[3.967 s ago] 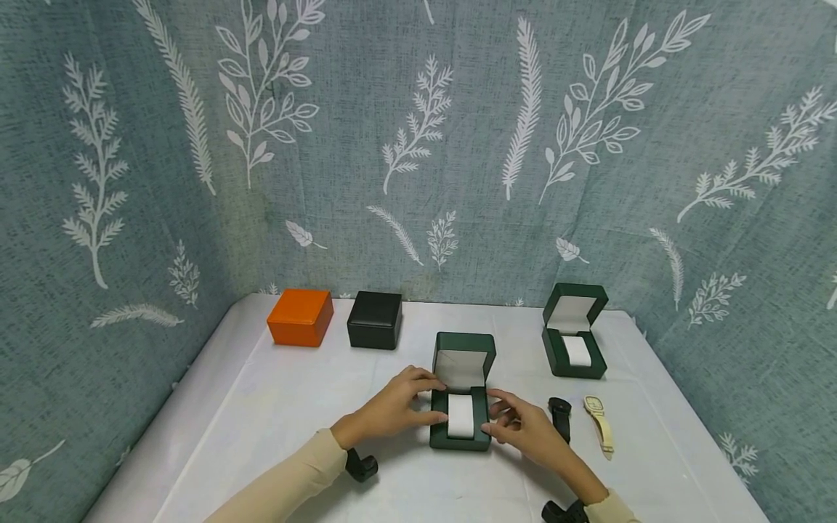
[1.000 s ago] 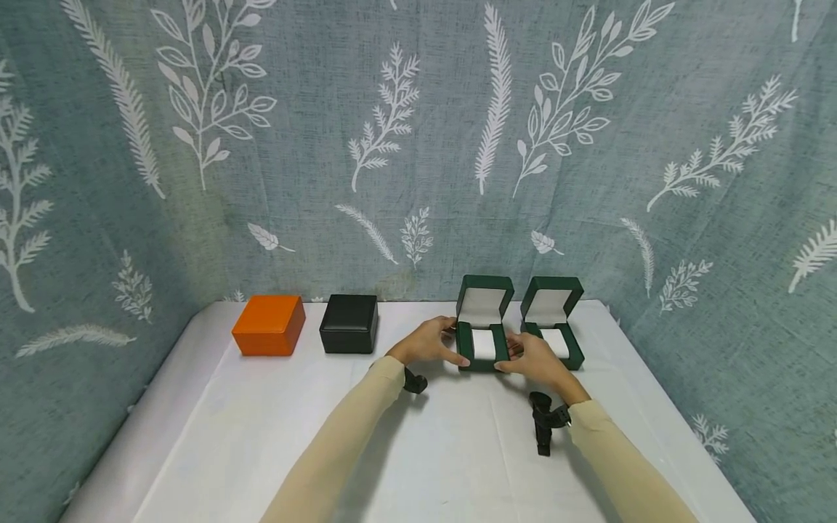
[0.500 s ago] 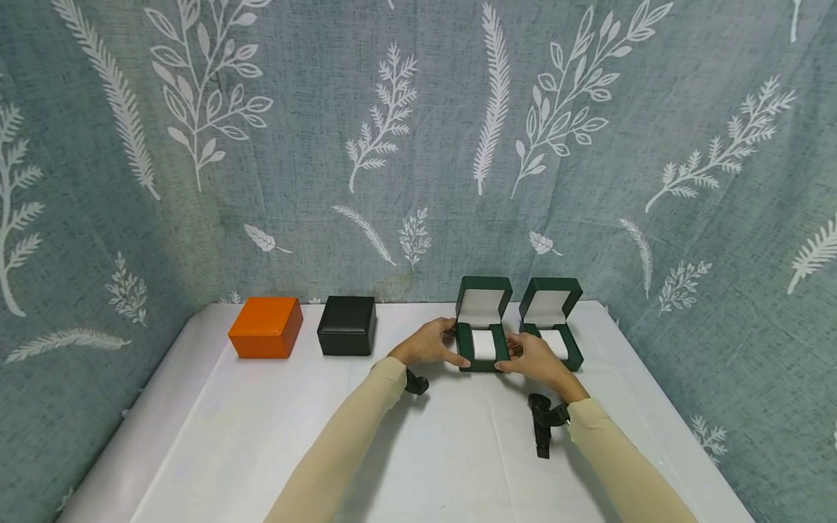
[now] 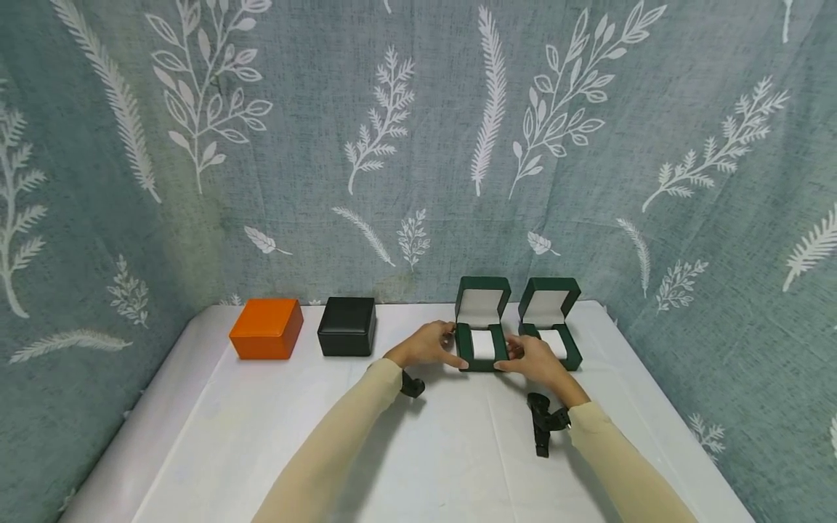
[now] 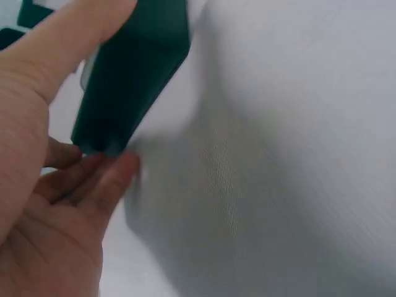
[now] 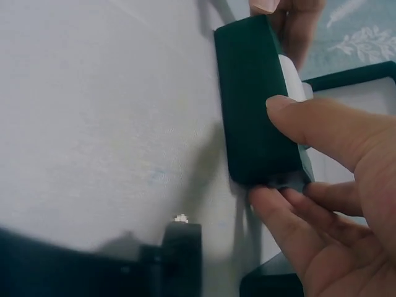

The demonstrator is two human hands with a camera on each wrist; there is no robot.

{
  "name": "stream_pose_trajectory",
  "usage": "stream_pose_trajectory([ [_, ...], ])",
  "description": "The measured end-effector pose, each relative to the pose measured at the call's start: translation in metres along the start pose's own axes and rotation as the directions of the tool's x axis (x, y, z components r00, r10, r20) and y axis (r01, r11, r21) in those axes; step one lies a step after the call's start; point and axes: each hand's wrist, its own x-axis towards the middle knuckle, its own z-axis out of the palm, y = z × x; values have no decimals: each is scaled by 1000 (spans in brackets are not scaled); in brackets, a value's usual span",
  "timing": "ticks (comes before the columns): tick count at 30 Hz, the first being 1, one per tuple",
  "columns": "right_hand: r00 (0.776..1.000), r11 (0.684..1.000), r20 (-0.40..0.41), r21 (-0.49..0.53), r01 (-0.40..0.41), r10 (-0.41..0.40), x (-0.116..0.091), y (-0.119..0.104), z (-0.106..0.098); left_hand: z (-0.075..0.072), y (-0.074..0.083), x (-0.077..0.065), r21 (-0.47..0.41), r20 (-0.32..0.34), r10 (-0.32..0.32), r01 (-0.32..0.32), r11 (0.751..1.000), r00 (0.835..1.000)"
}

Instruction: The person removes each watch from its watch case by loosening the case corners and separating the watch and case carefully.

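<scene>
A green watch box [image 4: 480,305] with its lid raised and a white cushion [image 4: 484,344] inside is at the back of the table. My left hand [image 4: 428,345] holds its left side, thumb at the front corner. From the other side my right hand [image 4: 538,360] grips it, thumb on the front edge in the right wrist view and fingertips low against the side. Just right of it stands a second green watch box [image 4: 548,308], also lid up, partly covered by my right hand. A black watch [image 4: 541,432] lies on the table below my right wrist.
A closed orange box [image 4: 264,328] and a closed black box [image 4: 347,327] stand to the left along the back of the white table [image 4: 216,436]. Patterned fabric [image 4: 418,145] hangs behind and on both sides.
Over four seconds, both hands have moved the green watch box from mid-table back beside the second one. The gold watch seen earlier is no longer visible. Within the last second, hardly anything has moved.
</scene>
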Motion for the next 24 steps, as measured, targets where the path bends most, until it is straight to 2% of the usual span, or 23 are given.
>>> stream_pose_trajectory([
  [5,998,1000,-53,-8,14,-14,-9,0,0,-7,0,-19,66,-15,-7,8,998,1000],
  [14,989,997,-128,-16,79,-80,-34,-7,3,-14,-8,-59,5,-78,33,-32,999,996],
  [21,972,989,-184,-33,141,-145,-50,-13,12,-8,-10,-96,-26,-81,59,-61,998,995],
  [24,972,985,-163,-14,170,-170,-57,-16,17,-5,-10,-115,-53,-79,72,-76,996,994],
])
